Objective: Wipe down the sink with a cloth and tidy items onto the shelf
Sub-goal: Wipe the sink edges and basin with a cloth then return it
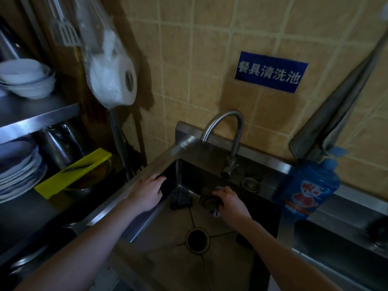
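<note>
A deep steel sink (138,181) fills the lower middle, its drain (197,238) open at the bottom. Water runs from the curved tap (228,131) onto a dark scouring pad (180,197) in the far left corner. My right hand (228,203) is down inside the sink, closed around a crumpled brownish cloth (206,199). My left hand (148,191) lies over the sink's left rim, fingers curled onto the inner edge, holding nothing. A steel shelf (39,116) stands at the left.
The shelf carries white bowls (27,80), stacked plates (19,171), a steel pot (58,145) and a yellow board (73,173). A bagged paper roll (113,80) hangs beside it. A blue detergent bottle (310,185) stands on the right rim under a hanging grey towel (327,120).
</note>
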The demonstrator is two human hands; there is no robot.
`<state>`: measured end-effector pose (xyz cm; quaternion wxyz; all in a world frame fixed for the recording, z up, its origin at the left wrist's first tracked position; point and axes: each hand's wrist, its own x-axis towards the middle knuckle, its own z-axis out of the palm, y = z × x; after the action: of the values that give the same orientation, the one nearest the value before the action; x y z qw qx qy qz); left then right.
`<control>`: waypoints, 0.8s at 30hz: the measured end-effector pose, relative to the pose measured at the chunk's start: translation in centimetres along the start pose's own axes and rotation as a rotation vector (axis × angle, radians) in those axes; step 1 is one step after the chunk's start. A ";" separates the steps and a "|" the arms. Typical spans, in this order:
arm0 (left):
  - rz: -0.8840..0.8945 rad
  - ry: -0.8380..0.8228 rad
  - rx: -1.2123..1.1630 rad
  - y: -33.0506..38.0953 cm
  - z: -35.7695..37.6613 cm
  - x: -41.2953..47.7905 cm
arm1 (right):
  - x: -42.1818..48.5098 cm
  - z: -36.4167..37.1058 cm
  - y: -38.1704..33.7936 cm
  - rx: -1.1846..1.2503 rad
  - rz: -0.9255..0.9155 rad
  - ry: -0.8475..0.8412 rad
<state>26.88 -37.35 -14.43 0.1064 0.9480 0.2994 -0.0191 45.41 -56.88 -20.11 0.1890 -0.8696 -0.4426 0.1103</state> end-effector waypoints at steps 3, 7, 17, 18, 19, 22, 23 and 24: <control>0.004 0.035 0.016 -0.4 -0.7 -0.2 | 0.1 -0.6 -0.8 0.013 -0.019 -0.011; -0.008 0.057 0.054 -0.9 -2.2 0.3 | 0.4 -1.7 -1.8 0.026 -0.040 -0.016; 0.064 0.092 0.057 -1.7 -6.4 3.1 | 1.8 -5.6 -5.0 0.013 -0.028 0.031; 0.076 0.101 0.057 -1.8 -6.8 3.4 | 1.9 -5.9 -5.3 0.006 -0.033 0.033; 0.090 0.108 0.054 -1.9 -7.1 3.7 | 2.1 -6.2 -5.6 -0.002 -0.038 0.035; 0.128 0.122 0.036 -2.1 -8.1 4.3 | 2.5 -6.9 -6.7 -0.014 -0.028 0.058; 0.140 0.130 0.029 -2.2 -8.4 4.5 | 2.7 -7.1 -7.1 -0.015 -0.024 0.065; 0.152 0.138 0.023 -2.3 -8.7 4.6 | 2.8 -7.3 -7.5 -0.017 -0.018 0.067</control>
<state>29.11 -31.04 -6.81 0.0755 0.9683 0.2327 0.0509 44.22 -52.27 -10.41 0.1973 -0.8703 -0.4448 0.0759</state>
